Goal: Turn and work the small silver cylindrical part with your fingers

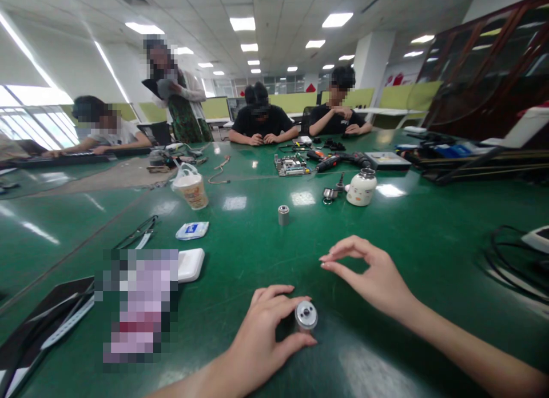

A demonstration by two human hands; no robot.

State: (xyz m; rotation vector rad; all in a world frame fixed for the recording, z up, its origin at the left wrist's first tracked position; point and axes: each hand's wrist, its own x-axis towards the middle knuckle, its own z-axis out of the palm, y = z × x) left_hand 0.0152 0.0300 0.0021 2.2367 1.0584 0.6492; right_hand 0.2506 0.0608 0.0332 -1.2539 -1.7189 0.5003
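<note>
My left hand [261, 335] is wrapped round a small silver metal cylinder [306, 316] that stands on the green table [266, 238] close to me; its round top with small holes faces up. My right hand [371, 275] hovers just above and to the right of it, fingers curved and loosely apart, thumb and forefinger near each other with nothing visible between them. A second small metal cylinder [283, 214] stands upright farther out on the table.
A white ceramic pot with lid [361, 187], a lidded paper cup [191, 187], a blue-white packet [192, 230], a circuit board [291, 165], a power screwdriver [337, 161] and cables [510, 261] lie around. Several people sit or stand at the far side.
</note>
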